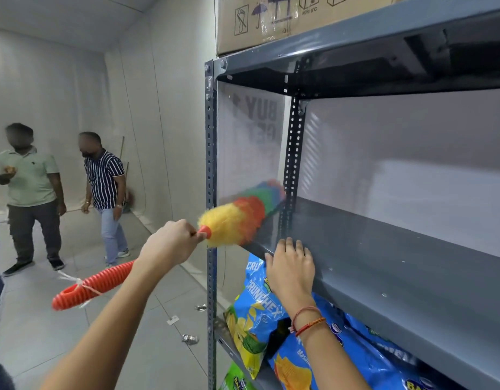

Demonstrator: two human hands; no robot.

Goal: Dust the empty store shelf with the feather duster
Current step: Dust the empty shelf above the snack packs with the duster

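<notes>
The feather duster point(237, 218) has a fluffy yellow, orange, green and blue head and a ribbed orange handle that sticks out behind my left wrist. My left hand point(173, 243) grips the handle just behind the head. The head lies on the left end of the empty grey metal shelf point(384, 249), its tip reaching past the back upright. My right hand point(291, 266) rests flat on the shelf's front lip, fingers spread, holding nothing. Red thread bands circle that wrist.
Blue and green snack bags point(257, 316) fill the shelf below. A cardboard box point(271, 21) sits on the top shelf. The grey perforated front upright point(211, 164) stands at the left. Two people point(102, 192) stand on the tiled floor, far left. Litter scraps point(189, 339) lie on the tiles.
</notes>
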